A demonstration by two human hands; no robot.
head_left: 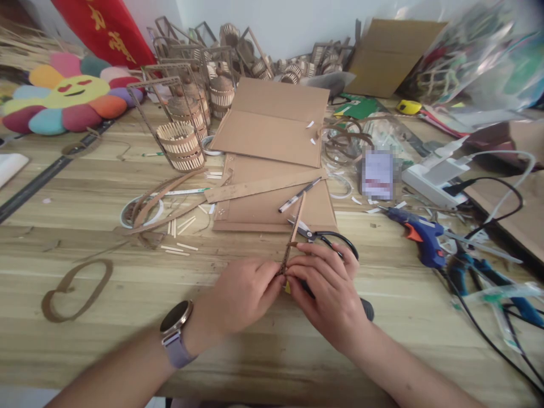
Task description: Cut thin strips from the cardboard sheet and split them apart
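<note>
Both my hands meet over the wooden table, closed on the lower end of a narrow brown cardboard strip (298, 217) that slants up and away. My left hand (242, 292), with a watch on the wrist, pinches it from the left. My right hand (327, 286) grips it from the right, fingertips pressed close to the left thumb. A pair of black-handled scissors (340, 237) lies just beyond my right fingers. Under the right hand shows part of a dark handle (367, 309); the rest is hidden. A pen (300, 195) rests on a cardboard sheet (259, 212) behind the strip.
A blue glue gun (419, 232), pliers (488, 275) and a white power strip (436, 181) lie at right with cables. Small stick buckets (181, 146) stand back left. A tape roll (140, 211), brown strips and loose sticks (181, 249) lie left; a curled strip (76, 289) lies nearer.
</note>
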